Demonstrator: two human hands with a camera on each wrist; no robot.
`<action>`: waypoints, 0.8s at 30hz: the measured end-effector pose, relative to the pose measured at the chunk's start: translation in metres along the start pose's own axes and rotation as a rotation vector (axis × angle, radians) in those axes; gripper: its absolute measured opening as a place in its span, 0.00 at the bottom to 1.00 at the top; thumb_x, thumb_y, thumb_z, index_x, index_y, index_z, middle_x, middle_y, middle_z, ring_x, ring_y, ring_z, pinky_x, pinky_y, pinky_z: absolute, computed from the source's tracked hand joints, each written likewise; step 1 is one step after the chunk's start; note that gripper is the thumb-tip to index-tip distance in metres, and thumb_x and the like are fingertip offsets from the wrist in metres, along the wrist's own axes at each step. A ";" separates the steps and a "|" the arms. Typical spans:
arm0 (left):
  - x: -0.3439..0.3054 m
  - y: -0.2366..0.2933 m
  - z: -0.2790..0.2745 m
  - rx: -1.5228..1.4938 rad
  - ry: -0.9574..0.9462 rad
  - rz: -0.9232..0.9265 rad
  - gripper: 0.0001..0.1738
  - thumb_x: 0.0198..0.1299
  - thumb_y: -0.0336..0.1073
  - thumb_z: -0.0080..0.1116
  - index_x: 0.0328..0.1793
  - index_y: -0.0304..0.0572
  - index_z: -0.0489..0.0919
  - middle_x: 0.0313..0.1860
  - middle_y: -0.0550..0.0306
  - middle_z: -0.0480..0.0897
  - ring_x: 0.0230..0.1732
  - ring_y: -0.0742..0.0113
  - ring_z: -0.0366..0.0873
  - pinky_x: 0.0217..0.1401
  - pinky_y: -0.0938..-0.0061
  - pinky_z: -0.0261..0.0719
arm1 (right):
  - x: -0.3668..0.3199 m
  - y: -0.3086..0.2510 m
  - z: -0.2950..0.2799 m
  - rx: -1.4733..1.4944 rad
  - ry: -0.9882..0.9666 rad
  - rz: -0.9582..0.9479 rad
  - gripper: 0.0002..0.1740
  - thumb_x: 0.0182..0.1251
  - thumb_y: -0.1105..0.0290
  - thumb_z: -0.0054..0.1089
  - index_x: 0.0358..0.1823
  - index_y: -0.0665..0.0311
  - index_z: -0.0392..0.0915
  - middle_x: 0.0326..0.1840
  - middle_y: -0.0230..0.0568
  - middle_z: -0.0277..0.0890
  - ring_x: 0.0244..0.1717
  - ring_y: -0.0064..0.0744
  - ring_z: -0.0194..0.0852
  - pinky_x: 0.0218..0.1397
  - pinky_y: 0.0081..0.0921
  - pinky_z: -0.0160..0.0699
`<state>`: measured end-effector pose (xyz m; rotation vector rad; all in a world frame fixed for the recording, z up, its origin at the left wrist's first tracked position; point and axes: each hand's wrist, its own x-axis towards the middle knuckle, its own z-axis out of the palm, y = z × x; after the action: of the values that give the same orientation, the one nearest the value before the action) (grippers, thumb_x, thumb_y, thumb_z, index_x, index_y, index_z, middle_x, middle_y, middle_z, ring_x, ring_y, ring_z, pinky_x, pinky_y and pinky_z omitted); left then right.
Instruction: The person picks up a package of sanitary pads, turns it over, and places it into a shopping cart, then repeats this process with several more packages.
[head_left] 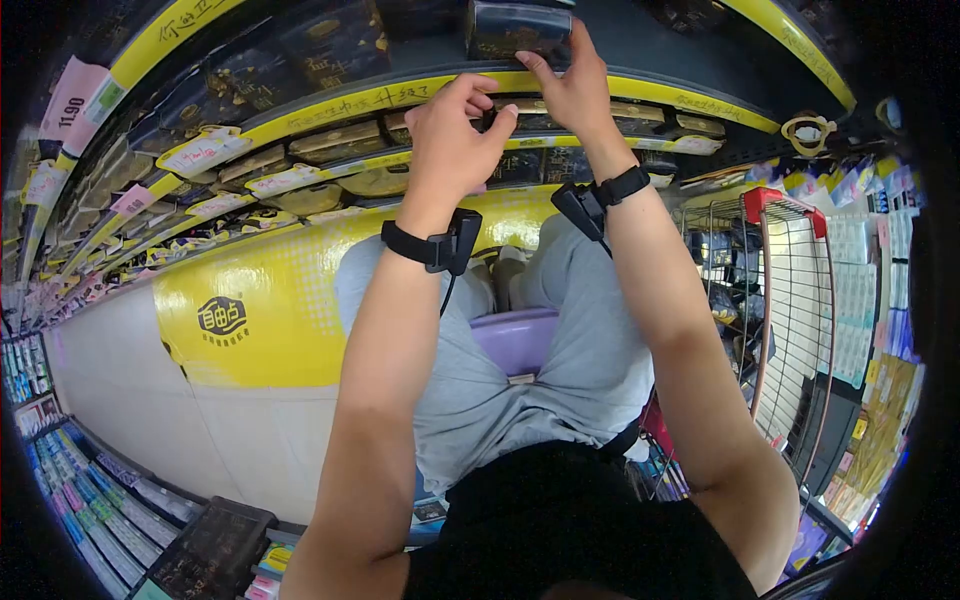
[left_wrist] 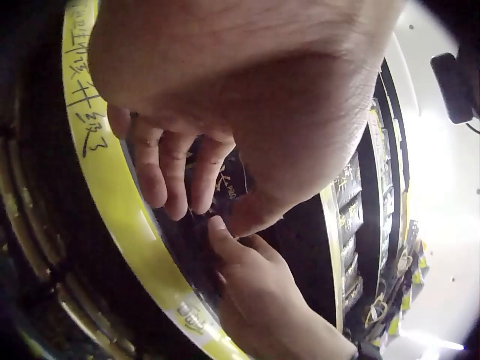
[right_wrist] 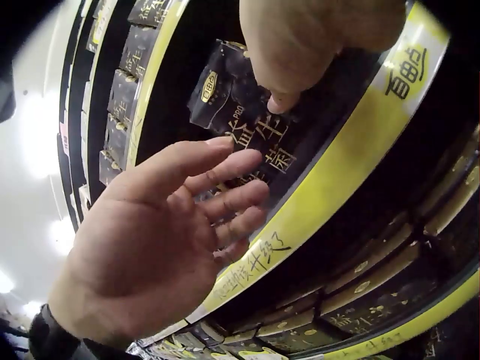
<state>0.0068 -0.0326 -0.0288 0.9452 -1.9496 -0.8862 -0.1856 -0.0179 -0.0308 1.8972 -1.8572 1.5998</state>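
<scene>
A black packet (head_left: 510, 28) with gold characters stands on a dark shelf behind a yellow shelf edge (head_left: 400, 95). My right hand (head_left: 570, 90) reaches up to it and pinches its lower edge, thumb on the front, as the right wrist view shows on the packet (right_wrist: 240, 82) under the right hand (right_wrist: 315, 37). My left hand (head_left: 455, 135) is just below and left of it at the shelf edge. In the right wrist view the left hand (right_wrist: 165, 225) has relaxed, spread fingers that touch the packet's face. In the left wrist view the left hand (left_wrist: 225, 90) hides most of the packet (left_wrist: 229, 184).
Rows of similar dark and gold boxes (head_left: 330, 140) fill the shelves below, with price tags (head_left: 75, 100) at the left. A wire basket with a red rim (head_left: 790, 300) stands at the right. I sit on a purple stool (head_left: 515, 335) facing a yellow base panel (head_left: 270, 310).
</scene>
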 end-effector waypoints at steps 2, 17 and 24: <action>-0.002 -0.003 -0.001 0.033 0.001 -0.036 0.19 0.57 0.41 0.71 0.52 0.41 0.82 0.37 0.56 0.86 0.41 0.66 0.84 0.47 0.70 0.81 | 0.002 0.000 0.009 0.019 0.024 0.004 0.27 0.64 0.66 0.72 0.61 0.67 0.71 0.52 0.56 0.83 0.54 0.56 0.83 0.55 0.39 0.80; 0.011 -0.017 -0.016 0.013 0.029 -0.214 0.51 0.55 0.44 0.71 0.79 0.32 0.56 0.44 0.49 0.85 0.39 0.60 0.86 0.47 0.64 0.83 | 0.011 -0.014 0.046 -0.055 -0.037 0.079 0.24 0.68 0.62 0.66 0.59 0.70 0.77 0.54 0.60 0.79 0.54 0.57 0.81 0.56 0.40 0.79; 0.012 -0.016 -0.015 -0.002 0.088 -0.226 0.60 0.54 0.43 0.71 0.81 0.19 0.45 0.45 0.49 0.85 0.37 0.59 0.85 0.45 0.66 0.83 | 0.010 -0.040 0.058 0.177 0.024 0.096 0.27 0.65 0.67 0.66 0.60 0.74 0.71 0.48 0.57 0.84 0.51 0.53 0.86 0.55 0.39 0.83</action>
<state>0.0190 -0.0544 -0.0311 1.2001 -1.7912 -0.9552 -0.1230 -0.0510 -0.0278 1.8697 -1.8822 1.8653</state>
